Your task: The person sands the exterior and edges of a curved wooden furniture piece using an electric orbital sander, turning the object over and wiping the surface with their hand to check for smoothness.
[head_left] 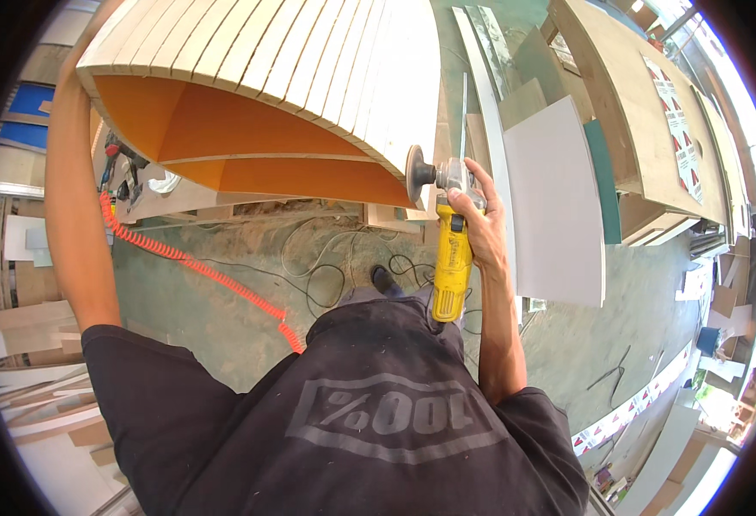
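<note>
My right hand (481, 219) is closed around the head of a yellow angle grinder (452, 262), whose body hangs down toward me. The grinder's round brown disc (413, 176) stands upright at the right-hand edge of a large curved wooden piece (266, 47), touching or very close to it. Pale narrow slats with dark gaps form the outer face of this piece; its hollow inside is orange with a thin dividing rib. My left arm (81, 206) reaches up along the piece's left side. The left hand lies at the top edge of the view, its fingers hidden.
A coiled orange hose (193, 258) stretches from the left toward my body. Dark cables (326, 271) loop over the floor near my foot. White panels (554, 202) and a big plywood box (645, 95) stand on the right. Boards (43, 404) are stacked on the left.
</note>
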Motion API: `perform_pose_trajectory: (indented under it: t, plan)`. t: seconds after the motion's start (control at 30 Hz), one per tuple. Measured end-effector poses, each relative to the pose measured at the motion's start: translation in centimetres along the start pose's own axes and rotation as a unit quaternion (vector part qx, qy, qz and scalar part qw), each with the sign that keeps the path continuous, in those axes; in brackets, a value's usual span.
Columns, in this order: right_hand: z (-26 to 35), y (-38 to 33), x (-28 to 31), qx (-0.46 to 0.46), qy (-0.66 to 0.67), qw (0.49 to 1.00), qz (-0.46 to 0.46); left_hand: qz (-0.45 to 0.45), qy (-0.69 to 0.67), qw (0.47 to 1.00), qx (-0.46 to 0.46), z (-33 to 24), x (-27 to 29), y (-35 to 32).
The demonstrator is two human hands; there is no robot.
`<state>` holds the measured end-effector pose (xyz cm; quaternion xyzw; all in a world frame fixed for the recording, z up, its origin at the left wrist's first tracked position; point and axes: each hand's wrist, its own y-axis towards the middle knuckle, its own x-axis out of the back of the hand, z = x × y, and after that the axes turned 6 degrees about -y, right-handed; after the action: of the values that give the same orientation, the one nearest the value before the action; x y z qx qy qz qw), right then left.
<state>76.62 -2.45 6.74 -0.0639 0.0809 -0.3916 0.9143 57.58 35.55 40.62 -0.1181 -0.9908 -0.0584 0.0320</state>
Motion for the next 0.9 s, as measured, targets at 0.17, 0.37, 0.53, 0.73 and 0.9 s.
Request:
perform_pose_trajectory:
  t: [0.17, 0.37, 0.53, 0.73, 0.9]
  plan:
    - [4.7, -0.3, -1.7, 0.033, -0.037, 0.999, 0.017, 0.107, -0.016, 0.994, 0.007, 1.1, 2.0, 3.4]
    - [9.6, -1.0, -3.9, 0.081, -0.044, 0.995, 0.027, 0.261, -0.004, 0.965, 0.011, 1.4, 2.3, 8.0]
    - [14.2, -2.8, -6.2, 0.099, -0.065, 0.992, 0.047, 0.285, -0.002, 0.958, 0.013, 1.2, 3.0, 7.3]
    - [18.3, -3.1, -8.7, 0.170, -0.124, 0.975, 0.073, 0.272, 0.095, 0.954, -0.084, 1.4, 4.3, 7.1]
    - [21.8, -3.1, -11.1, 0.214, -0.164, 0.958, 0.096, 0.286, 0.084, 0.954, -0.032, 1.6, 4.1, 7.0]
